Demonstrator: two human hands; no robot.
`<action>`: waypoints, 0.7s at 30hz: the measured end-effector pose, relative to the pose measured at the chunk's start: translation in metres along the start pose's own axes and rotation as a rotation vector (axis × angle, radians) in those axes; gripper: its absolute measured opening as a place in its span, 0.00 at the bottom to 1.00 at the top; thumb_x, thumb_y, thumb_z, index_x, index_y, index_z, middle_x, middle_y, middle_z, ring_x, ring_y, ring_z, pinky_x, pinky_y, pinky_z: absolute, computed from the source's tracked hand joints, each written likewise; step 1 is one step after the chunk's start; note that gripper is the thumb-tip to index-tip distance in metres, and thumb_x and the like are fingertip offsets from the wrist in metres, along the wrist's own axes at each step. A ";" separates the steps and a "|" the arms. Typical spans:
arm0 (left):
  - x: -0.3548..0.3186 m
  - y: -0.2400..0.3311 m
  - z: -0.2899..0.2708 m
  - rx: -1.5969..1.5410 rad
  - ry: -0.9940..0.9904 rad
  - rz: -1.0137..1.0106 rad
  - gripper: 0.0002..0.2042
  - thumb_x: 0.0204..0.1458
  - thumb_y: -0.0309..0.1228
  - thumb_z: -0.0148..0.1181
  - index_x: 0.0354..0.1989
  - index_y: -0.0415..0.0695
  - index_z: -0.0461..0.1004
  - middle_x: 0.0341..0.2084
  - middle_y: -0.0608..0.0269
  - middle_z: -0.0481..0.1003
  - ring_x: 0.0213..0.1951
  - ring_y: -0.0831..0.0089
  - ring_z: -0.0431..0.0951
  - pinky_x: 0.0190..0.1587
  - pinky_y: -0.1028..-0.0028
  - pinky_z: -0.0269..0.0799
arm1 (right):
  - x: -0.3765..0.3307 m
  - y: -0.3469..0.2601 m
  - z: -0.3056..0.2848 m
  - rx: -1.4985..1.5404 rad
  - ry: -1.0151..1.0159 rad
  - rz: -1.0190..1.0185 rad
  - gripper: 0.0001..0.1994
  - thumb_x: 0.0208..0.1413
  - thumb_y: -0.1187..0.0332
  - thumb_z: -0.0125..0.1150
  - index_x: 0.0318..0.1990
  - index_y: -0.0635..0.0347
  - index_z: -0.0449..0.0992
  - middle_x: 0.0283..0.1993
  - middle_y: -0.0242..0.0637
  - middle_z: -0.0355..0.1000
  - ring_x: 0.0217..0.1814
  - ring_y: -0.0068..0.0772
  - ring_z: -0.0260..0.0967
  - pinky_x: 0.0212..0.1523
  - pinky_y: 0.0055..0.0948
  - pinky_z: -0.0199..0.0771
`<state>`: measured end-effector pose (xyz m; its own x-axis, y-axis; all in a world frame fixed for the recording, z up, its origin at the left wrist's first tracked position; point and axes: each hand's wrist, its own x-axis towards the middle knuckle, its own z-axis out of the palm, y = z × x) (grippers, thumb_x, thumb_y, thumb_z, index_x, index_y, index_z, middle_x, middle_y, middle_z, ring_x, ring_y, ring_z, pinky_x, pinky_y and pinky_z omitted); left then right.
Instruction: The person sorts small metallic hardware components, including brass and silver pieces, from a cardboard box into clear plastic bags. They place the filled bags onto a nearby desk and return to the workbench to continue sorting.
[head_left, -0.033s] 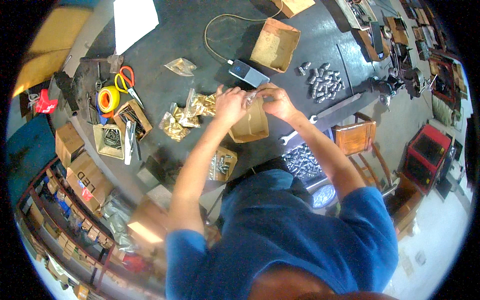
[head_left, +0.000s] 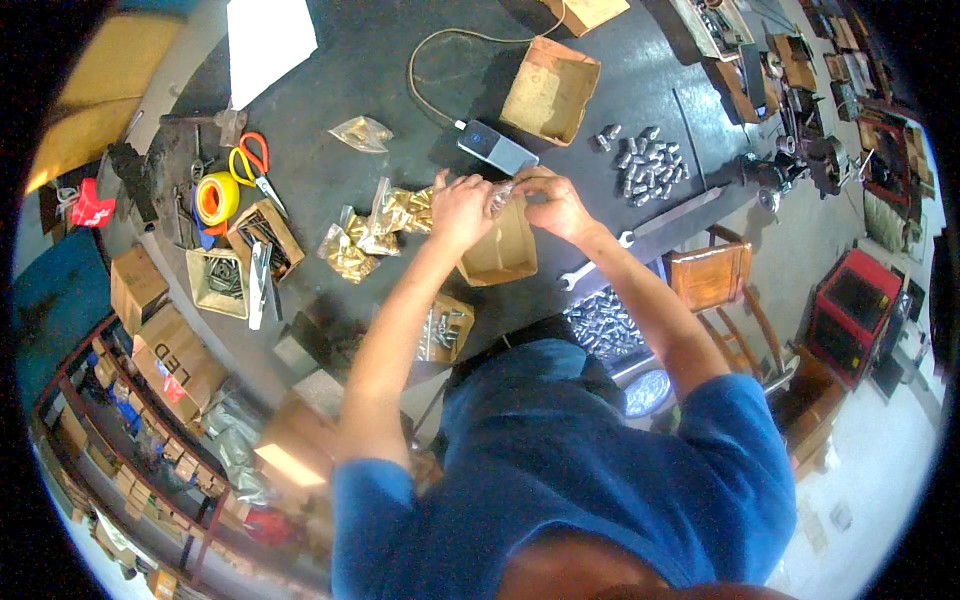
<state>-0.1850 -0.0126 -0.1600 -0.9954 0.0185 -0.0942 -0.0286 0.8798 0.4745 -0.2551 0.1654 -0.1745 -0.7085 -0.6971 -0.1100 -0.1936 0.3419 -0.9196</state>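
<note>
A small brown carton point(head_left: 502, 252) sits just under the fingers point(head_left: 478, 192); clear bags of brass parts point(head_left: 372, 232) lie to their left, a bigger open brown carton point(head_left: 551, 90) beyond them.

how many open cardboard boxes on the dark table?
5: one under the hands, one top centre, two left by the scissors, one at the near edge. More may be hidden.

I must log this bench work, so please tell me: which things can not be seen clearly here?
- Clear bag, head view: contents too small, half covered by left hand and right hand.
- Cardboard box: inside hidden by its walls and the hands.
</note>
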 end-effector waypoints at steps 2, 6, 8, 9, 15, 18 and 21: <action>0.000 0.000 0.003 0.001 -0.003 0.006 0.04 0.43 0.29 0.55 0.26 0.46 0.74 0.25 0.60 0.72 0.35 0.61 0.74 0.52 0.59 0.59 | -0.001 -0.001 -0.002 0.013 -0.014 -0.002 0.16 0.29 0.79 0.53 0.33 0.64 0.77 0.43 0.42 0.70 0.47 0.43 0.67 0.49 0.30 0.68; 0.000 -0.003 0.009 -0.018 0.009 -0.003 0.04 0.43 0.29 0.55 0.26 0.46 0.74 0.25 0.59 0.72 0.35 0.61 0.74 0.52 0.59 0.59 | 0.000 0.005 0.001 0.061 0.016 -0.064 0.16 0.29 0.80 0.53 0.32 0.64 0.77 0.43 0.42 0.70 0.47 0.43 0.67 0.49 0.31 0.67; 0.000 -0.004 0.010 -0.042 0.024 -0.016 0.04 0.43 0.29 0.55 0.26 0.46 0.74 0.25 0.59 0.72 0.35 0.61 0.74 0.52 0.58 0.58 | 0.001 0.003 0.001 0.074 0.017 -0.092 0.16 0.28 0.80 0.53 0.32 0.64 0.77 0.42 0.42 0.70 0.47 0.43 0.67 0.49 0.31 0.67; 0.000 -0.004 0.010 -0.062 0.034 -0.025 0.04 0.43 0.29 0.55 0.27 0.46 0.75 0.25 0.60 0.72 0.35 0.61 0.74 0.53 0.58 0.58 | 0.002 0.002 0.001 0.045 0.015 -0.098 0.16 0.28 0.80 0.53 0.32 0.64 0.76 0.42 0.42 0.70 0.46 0.43 0.67 0.49 0.32 0.67; 0.003 0.007 0.004 -0.013 0.001 -0.015 0.05 0.44 0.33 0.55 0.27 0.47 0.75 0.26 0.62 0.73 0.37 0.63 0.74 0.54 0.54 0.56 | 0.002 0.001 0.000 -0.046 -0.012 -0.142 0.17 0.28 0.81 0.53 0.33 0.63 0.76 0.42 0.42 0.70 0.46 0.44 0.67 0.47 0.33 0.68; 0.006 0.009 0.010 0.024 -0.055 -0.005 0.06 0.46 0.34 0.54 0.29 0.49 0.75 0.28 0.62 0.72 0.39 0.65 0.73 0.56 0.49 0.52 | 0.002 -0.001 -0.003 0.021 -0.054 -0.122 0.17 0.29 0.81 0.53 0.33 0.62 0.77 0.41 0.41 0.71 0.46 0.44 0.68 0.47 0.32 0.68; 0.010 0.012 0.013 0.037 -0.093 -0.013 0.06 0.47 0.33 0.53 0.30 0.48 0.75 0.29 0.63 0.72 0.41 0.66 0.73 0.57 0.47 0.50 | 0.000 0.010 -0.009 -0.013 -0.044 -0.112 0.18 0.29 0.81 0.53 0.34 0.61 0.78 0.41 0.41 0.71 0.45 0.42 0.69 0.47 0.30 0.69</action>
<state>-0.1936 0.0047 -0.1664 -0.9821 0.0494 -0.1816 -0.0362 0.8972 0.4401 -0.2628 0.1745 -0.1805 -0.6513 -0.7584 -0.0241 -0.2785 0.2684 -0.9222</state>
